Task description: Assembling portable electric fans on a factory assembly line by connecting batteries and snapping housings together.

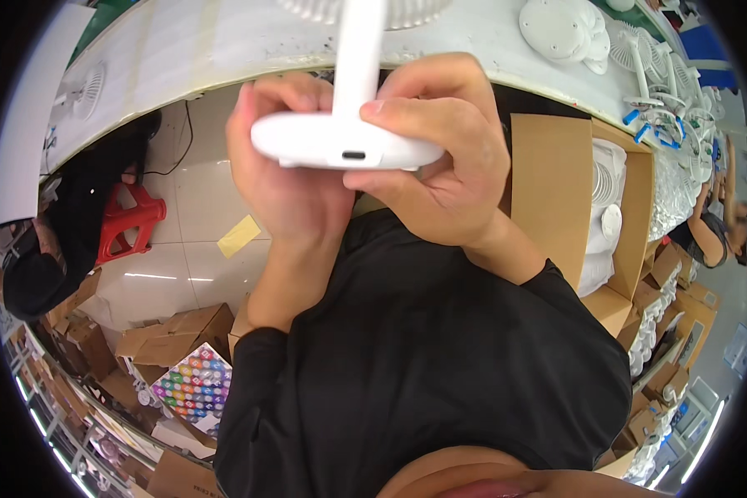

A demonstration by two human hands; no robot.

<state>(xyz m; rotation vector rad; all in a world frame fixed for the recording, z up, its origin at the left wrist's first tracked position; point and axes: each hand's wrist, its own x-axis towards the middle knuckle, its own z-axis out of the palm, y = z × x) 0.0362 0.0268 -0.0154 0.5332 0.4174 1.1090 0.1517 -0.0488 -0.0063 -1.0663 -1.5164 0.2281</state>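
White plastic desk fan with a rounded base and straight stem (305,137) is in both hands, raised in front of the torso, near edge of the white worktable (257,50). Left hand (286,195) cups the base's left end, fingers curled up past its far side. Right hand (461,149) pinches the right end: one digit on top by the stem, another underneath. Small dark oblong slot (353,155) in the base edge faces the wearer. Ribbed white grille (407,13) at the top edge, behind the stem, cut off by the frame. Open brown cardboard box (550,191) right of the right hand, wrapped white parts (607,207) inside. Red plastic stool (133,220) and yellow rectangular sheet (238,236) on the tiled floor, left side.
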